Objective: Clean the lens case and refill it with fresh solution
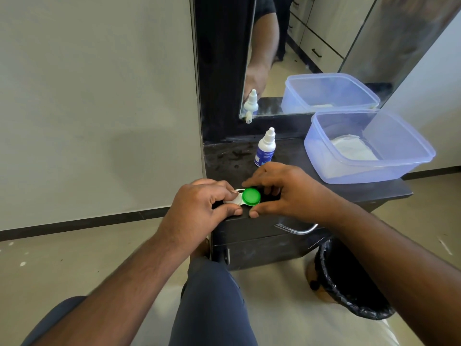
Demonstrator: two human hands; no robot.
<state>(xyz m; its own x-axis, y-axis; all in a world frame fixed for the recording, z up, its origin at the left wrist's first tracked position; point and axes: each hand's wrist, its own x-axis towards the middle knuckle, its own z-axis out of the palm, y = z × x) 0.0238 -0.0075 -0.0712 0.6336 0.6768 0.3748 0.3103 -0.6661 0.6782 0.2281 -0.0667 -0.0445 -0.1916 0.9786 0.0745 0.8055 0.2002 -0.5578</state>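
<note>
A contact lens case (238, 200) sits at the front edge of the black cabinet top (224, 161), with a white left side and a green cap (251, 196) on its right side. My left hand (199, 206) grips the white side between thumb and fingers. My right hand (282, 193) curls its fingers and thumb round the green cap. A small white solution bottle (265, 148) with a blue label stands upright and capped just behind my hands.
A clear blue plastic tub (369, 151) holding white tissue stands at the right of the cabinet. A mirror (311, 46) leans behind. A bin with a black liner (349, 283) stands on the floor at right, below a drawer handle (296, 229). My knee is below the case.
</note>
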